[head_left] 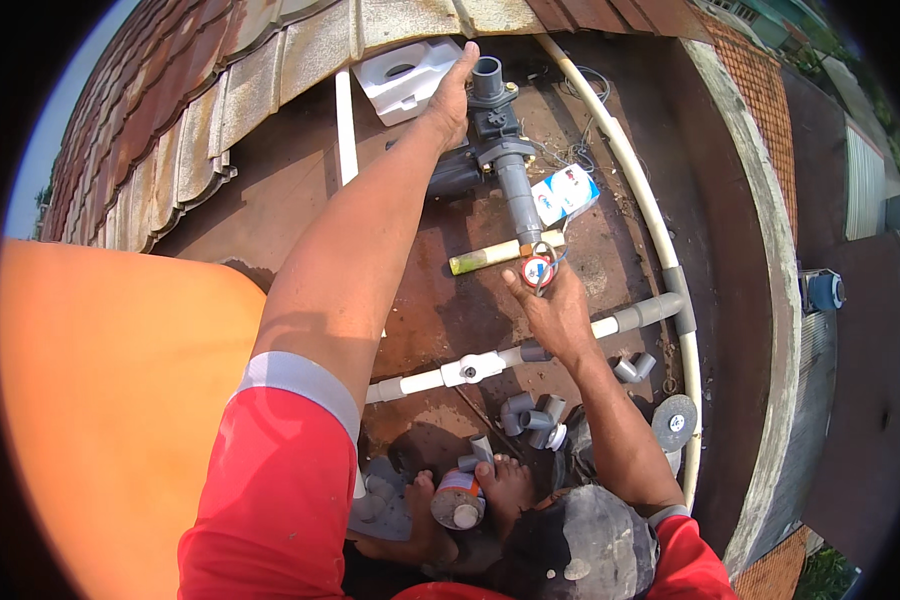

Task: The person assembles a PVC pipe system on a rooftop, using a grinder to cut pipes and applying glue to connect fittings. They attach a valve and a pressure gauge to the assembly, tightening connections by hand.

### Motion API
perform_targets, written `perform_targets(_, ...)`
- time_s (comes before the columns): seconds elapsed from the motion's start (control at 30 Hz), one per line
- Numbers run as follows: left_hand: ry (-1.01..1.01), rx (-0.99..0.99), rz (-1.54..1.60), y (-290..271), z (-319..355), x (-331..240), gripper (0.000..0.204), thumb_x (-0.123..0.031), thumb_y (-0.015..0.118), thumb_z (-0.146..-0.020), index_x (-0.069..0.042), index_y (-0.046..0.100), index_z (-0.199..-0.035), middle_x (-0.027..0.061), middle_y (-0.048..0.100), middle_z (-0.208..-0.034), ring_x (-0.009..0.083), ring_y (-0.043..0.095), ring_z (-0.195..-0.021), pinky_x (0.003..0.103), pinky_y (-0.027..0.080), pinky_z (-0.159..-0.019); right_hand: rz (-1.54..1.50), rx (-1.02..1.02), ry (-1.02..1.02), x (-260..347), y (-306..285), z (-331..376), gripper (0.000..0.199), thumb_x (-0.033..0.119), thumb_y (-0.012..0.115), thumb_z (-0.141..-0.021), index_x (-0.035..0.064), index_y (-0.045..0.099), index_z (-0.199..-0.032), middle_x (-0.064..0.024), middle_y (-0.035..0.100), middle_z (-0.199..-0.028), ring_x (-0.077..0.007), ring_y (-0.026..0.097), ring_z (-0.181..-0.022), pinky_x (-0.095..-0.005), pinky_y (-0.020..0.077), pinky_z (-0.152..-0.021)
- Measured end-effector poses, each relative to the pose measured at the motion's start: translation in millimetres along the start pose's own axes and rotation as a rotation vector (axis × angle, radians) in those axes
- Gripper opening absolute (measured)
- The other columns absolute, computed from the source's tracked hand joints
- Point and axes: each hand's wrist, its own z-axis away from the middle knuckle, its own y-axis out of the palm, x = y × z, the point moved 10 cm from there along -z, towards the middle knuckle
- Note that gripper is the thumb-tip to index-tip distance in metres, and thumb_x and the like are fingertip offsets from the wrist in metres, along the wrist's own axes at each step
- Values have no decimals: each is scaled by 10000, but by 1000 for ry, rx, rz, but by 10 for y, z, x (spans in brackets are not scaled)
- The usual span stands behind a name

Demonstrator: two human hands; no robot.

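Observation:
My left hand [452, 108] reaches far forward, beside the dark grey pump [496, 125] with its upright pipe stub. Its thumb points up; the other fingers are mostly hidden, so its grip does not show. A grey pipe [518, 195] runs from the pump toward me. At the near end of that pipe, my right hand [558, 312] is closed on a small round red-and-white piece [537, 270]. A thin metal loop crosses this piece and a blue wire shows beside it. Just beyond lies a yellowish pipe piece [485, 258], placed crosswise.
A blue-and-white box [564, 194] and white foam packing [407, 78] lie near the pump. White pipe with a valve [473, 369] crosses before me. Loose grey fittings [532, 420], a can [459, 500] and a cutting disc [674, 422] are nearby. An orange tank [120, 400] stands left.

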Motion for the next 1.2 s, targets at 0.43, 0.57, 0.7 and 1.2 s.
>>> perform_targets(0.43, -115, -64, -592, -145, 2420, 526, 384, -283, 665, -1070, 65, 777, -1188, 152, 801, -1085, 246, 735, -971, 381, 571, -906, -413, 252, -58, -707, -364, 138, 724, 326, 900, -925, -96, 615, -1439, -209, 759, -1251, -257, 764, -1045, -374, 613, -933)
perform_targets(0.57, -265, 252, -861, 129, 3078, 986, 337, -255, 675, -1058, 35, 792, -1184, 102, 798, -1005, 162, 699, -906, 353, 556, -849, -240, 307, -16, -762, -212, 449, 645, 351, 914, -919, -73, 690, -1350, -156, 779, -1140, -209, 747, -977, -351, 612, -860)
perform_targets(0.7, -112, 156, -917, 287, 3278, 1023, 317, -185, 727, -1004, 39, 790, -1219, 172, 815, -1012, 212, 748, -911, 379, 574, -854, -170, 226, -11, -865, -70, 540, 487, 322, 889, -945, -46, 725, -1218, -132, 785, -958, -198, 740, -819, -379, 580, -750)
perform_targets(1.2, -410, -72, -139, 228, 3300, 1452, 332, -180, 653, -1094, 79, 721, -1290, 113, 755, -1096, 190, 717, -958, 357, 599, -931, -373, -144, -152, -987, 23, 773, 269, 209, 714, -1081, -14, 654, -1218, -190, 777, -1056, -328, 765, -890, -470, 615, -755)
